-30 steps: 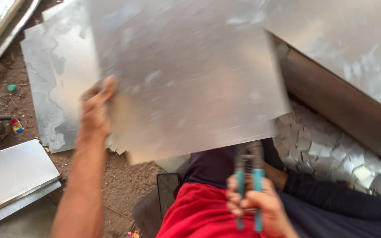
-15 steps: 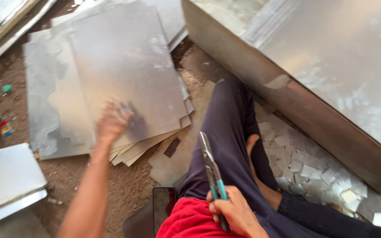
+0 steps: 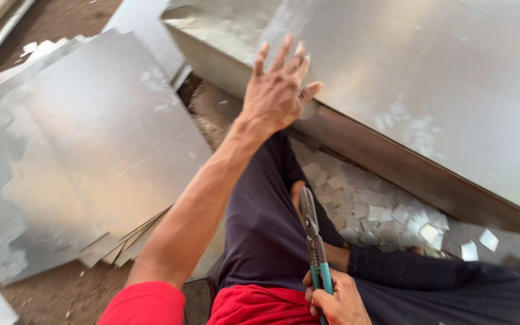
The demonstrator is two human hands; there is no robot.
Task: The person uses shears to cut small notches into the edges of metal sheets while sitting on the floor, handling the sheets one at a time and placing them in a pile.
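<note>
My left hand is stretched forward with its fingers spread, flat against the big stack of shiny metal sheets at the upper right. It holds nothing. My right hand sits low by my lap, closed around the teal handles of metal snips whose blades point up and away from me. To my left lies a pile of cut metal sheets on the dirt floor. My legs in dark trousers lie between the two stacks.
Several small square metal offcuts litter the ground below the big stack's edge. More sheet metal lies at the top left. Brown dirt floor shows around the left pile.
My left hand let go of the sheet laid on the left pile and swung right onto the big stack. The snips stayed in my right hand.
</note>
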